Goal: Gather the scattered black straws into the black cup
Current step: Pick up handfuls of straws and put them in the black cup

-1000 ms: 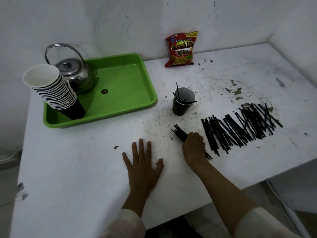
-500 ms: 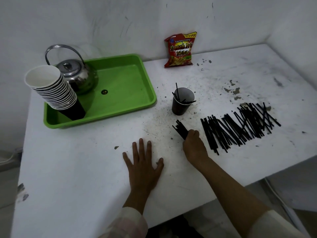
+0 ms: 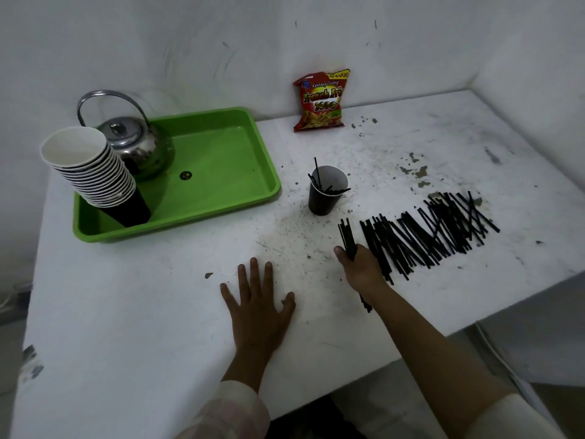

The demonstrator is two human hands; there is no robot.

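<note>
**Bundle in hand, cup nearly empty**

Head view. The right hand (image 3: 359,269) grasps a bundle of straws (image 3: 346,236), fingers curled round it, upper ends pointing toward 12 o'clock, lower ends showing beneath the wrist. The left hand (image 3: 258,301) lies flat on the table (image 3: 142,312), fingers spread, holding nothing. The black cup (image 3: 326,193) stands at 12 o'clock from the bundle, near it, with a few straws inside. The loose straws (image 3: 427,232) lie in a row at 3 o'clock from the right hand.

Risk, in my judgement: the cup is light paper and unsteadied; a bundle pushed in at a slant could tip it. Thin, smooth, stiff straws may slide from the grip or catch the rim.

Materials: the table is white, chipped and speckled. At 10 o'clock sits a glossy green tray (image 3: 221,147).
</note>
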